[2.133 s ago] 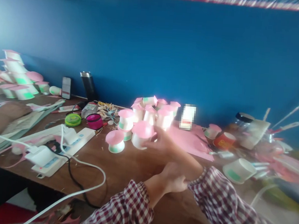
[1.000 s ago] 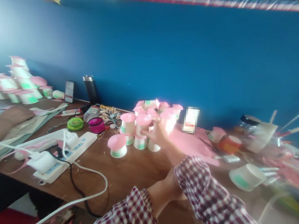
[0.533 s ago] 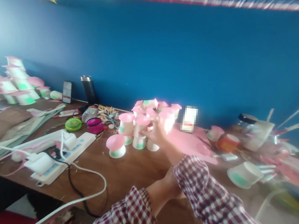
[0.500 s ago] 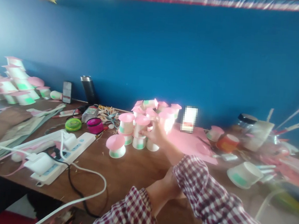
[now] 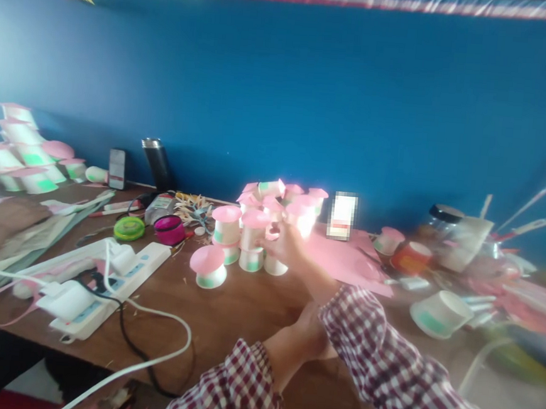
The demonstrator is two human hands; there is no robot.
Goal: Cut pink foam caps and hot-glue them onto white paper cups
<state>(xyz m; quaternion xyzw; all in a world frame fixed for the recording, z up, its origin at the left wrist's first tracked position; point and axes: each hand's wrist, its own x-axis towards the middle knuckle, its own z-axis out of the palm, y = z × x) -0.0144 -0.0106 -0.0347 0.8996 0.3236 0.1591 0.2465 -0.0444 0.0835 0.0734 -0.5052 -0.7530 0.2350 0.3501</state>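
Paper cups with pink discs and green patches stand stacked at mid-table. My right hand (image 5: pixel 285 243) is at the right side of a two-tier stack, thumb and fingers curved against its upper paper cup (image 5: pixel 254 233); the far fingers are hidden. Beneath that cup is another white cup (image 5: pixel 251 261). One pink-topped cup (image 5: pixel 209 267) stands apart at the front left. My left hand (image 5: pixel 313 330) lies under my right forearm, low over the table, its fingers hidden by the checked sleeve.
A white power strip (image 5: pixel 147 270) with plugs and cables lies left, beside a magenta container (image 5: pixel 169 229). Pink paper (image 5: pixel 344 260) and a lone white cup (image 5: pixel 441 313) are right. Another person's hand (image 5: pixel 17 216) is at far left, near more stacked cups (image 5: pixel 23 137).
The view has shifted slightly, so most things sit a little further left. My right hand stays at the stack with little change; my left hand remains under the right forearm.
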